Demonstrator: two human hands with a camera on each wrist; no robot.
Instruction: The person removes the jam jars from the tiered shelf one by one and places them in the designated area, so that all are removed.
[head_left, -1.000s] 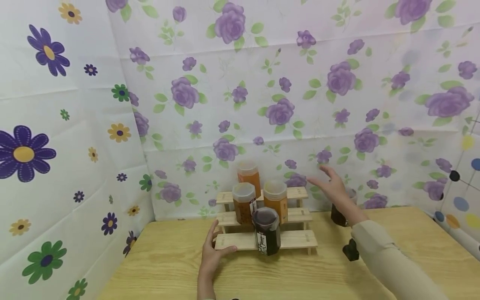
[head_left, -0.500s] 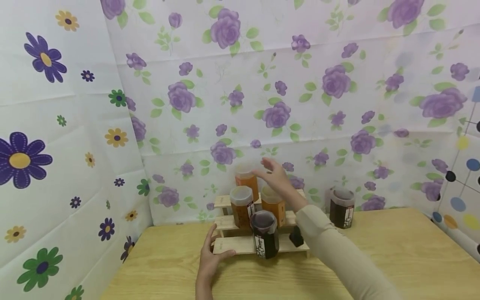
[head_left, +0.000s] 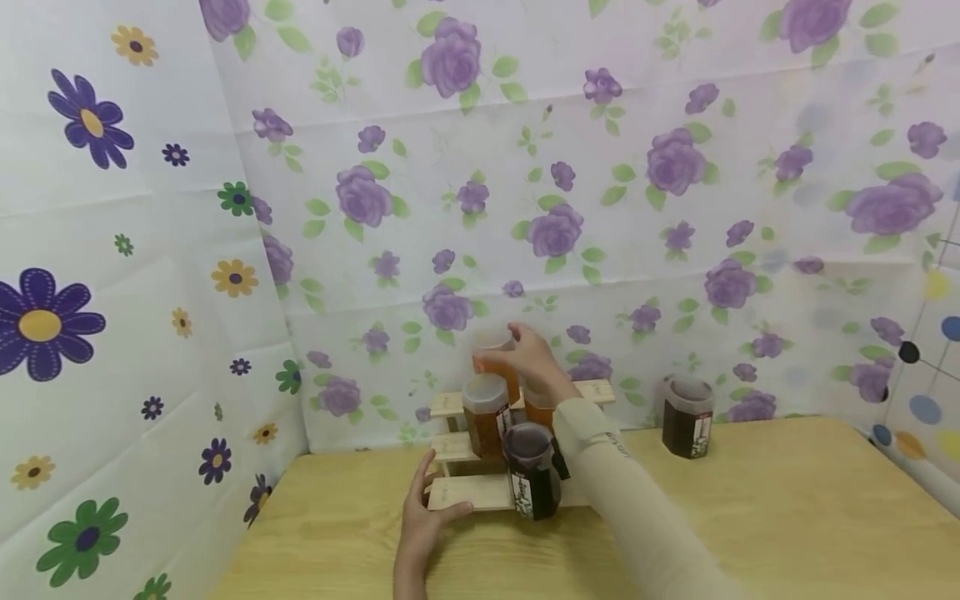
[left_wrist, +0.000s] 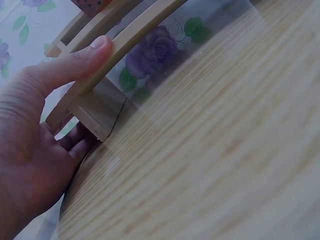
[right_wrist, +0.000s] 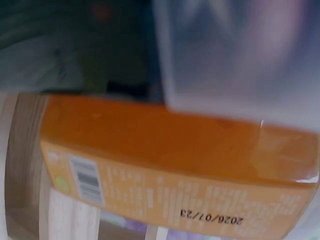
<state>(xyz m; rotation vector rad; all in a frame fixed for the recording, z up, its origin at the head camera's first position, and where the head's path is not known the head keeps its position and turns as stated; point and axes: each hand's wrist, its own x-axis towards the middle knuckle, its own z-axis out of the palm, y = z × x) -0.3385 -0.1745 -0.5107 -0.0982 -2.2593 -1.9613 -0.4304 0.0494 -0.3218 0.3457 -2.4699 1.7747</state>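
Note:
A wooden three-step rack (head_left: 474,493) stands on the table with jars on its steps. My left hand (head_left: 420,523) grips the left end of the lowest step; in the left wrist view the thumb presses its front edge and the fingers reach behind. My right hand (head_left: 527,357) is at the orange jar (head_left: 513,382) on the top step, thumb across its front and fingers behind its upper part. On the middle step are an amber jar (head_left: 486,421) and another orange jar (head_left: 537,406), half hidden by the right arm. A dark jar (head_left: 532,479) sits on the lowest step.
Another dark jar (head_left: 687,421) stands on the wood-grain table (head_left: 780,508) to the right of the rack. Flowered sheeting (head_left: 622,225) hangs behind the table, and a second patterned sheet (head_left: 142,333) closes off the left side.
My right hand has moved left from beside the right-hand dark jar, across the rack, to the orange jar on the top step. The left hand has kept its place on the rack.

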